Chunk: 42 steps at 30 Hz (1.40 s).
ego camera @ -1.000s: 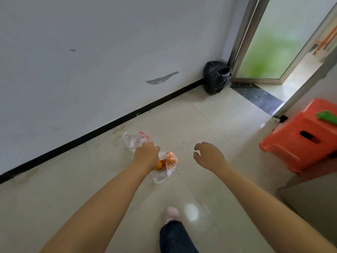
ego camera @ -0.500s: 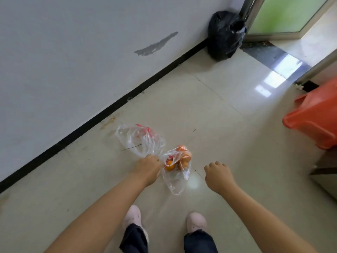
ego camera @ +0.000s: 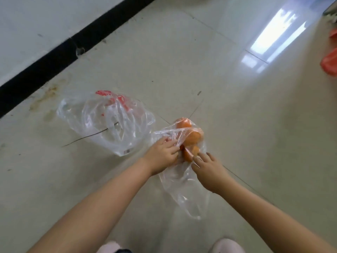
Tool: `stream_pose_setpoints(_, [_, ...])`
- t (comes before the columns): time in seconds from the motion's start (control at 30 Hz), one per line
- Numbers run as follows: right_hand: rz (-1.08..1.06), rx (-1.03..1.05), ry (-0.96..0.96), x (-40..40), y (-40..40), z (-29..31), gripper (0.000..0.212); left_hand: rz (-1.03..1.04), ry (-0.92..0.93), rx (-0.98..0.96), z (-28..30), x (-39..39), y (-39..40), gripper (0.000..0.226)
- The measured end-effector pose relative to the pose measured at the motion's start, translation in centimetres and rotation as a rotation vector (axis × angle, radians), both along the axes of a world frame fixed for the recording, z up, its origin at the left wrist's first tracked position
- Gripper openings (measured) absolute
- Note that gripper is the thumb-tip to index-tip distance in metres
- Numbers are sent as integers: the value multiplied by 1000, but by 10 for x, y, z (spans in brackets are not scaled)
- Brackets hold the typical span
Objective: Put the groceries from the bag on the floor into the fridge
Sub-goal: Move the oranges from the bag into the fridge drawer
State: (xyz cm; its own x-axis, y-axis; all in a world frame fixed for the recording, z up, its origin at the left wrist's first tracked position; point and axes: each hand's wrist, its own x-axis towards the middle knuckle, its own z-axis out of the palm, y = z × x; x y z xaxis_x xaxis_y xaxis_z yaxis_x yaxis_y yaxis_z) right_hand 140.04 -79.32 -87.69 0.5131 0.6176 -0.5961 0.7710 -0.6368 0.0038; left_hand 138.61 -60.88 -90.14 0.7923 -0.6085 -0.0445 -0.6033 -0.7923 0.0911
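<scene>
Home interior: tiled floor, painted wall.

Pale glossy tiled floor, black baseboard along a white wall. Crumpled clear plastic bag with red print, lying flat. Beside it, clear plastic bag of orange fruit; left hand pinches its film, right hand touches it, fingers spread.
</scene>
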Motion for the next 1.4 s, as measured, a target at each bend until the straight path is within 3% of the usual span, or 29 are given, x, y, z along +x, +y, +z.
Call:
stream_pose_setpoints(0.07, [72, 128, -97, 13, 1, -33, 16, -27, -84, -30, -38, 22, 12, 13])
stream_pose_setpoints(0.13, [87, 121, -190, 22, -2, -61, 8, -74, -131, 30, -66, 40, 21, 15])
stream_pose_setpoints(0.23, [-29, 25, -243, 33, -11, -88, 25, -94, -33, 124, -95, 49, 28, 25])
stream_pose_setpoints(0.4, [-271, -144, -234, 53, -11, -75, 42, 104, 169, 155, -91, 47, 13, 87])
stream_pose_setpoints(0.47, [-348, -81, -290, 59, -6, -76, 45, 130, 218, 148, -89, 44, 6, 98])
stream_pose_setpoints(0.57, [-449, 103, -347, 69, 2, -82, 56, 162, 93, 202, -107, 39, 0, 82])
stream_pose_setpoints(0.67, [-403, 201, -266, 81, 11, -83, 60, 133, -58, 166, -108, 38, -1, 26])
stream_pose_setpoints(0.77, [-321, 268, -99, 91, 15, -82, 56, 159, -99, 86, -104, 48, 11, 27])
stream_pose_setpoints(0.87, [-174, 134, -78, 100, 22, -86, 66, 157, -149, 206, -111, 63, 35, 11])
stream_pose_setpoints(0.97, [-88, 33, -164, 102, 35, -99, 60, 280, 16, 410, -107, 63, 51, 15])
stream_pose_setpoints(1.07, [-148, 71, -181, 96, 38, -104, 54, 427, 199, 335, -115, 58, 60, 36])
stream_pose_setpoints(1.13, [-242, 170, -123, 85, 30, -98, 62, 232, -5, 143, -110, 51, 61, 59])
stream_pose_setpoints(1.23, [-382, 444, -47, 64, 9, -87, 86, -202, -300, -152, -114, 35, 62, 43])
stream_pose_setpoints(1.3, [-503, 558, 19, 53, -5, -82, 82, -399, -254, -122, -108, 28, 55, 48])
stream_pose_setpoints(1.4, [-548, 585, 85, 44, -22, -81, 79, -444, -170, 59, -94, 27, 36, 38])
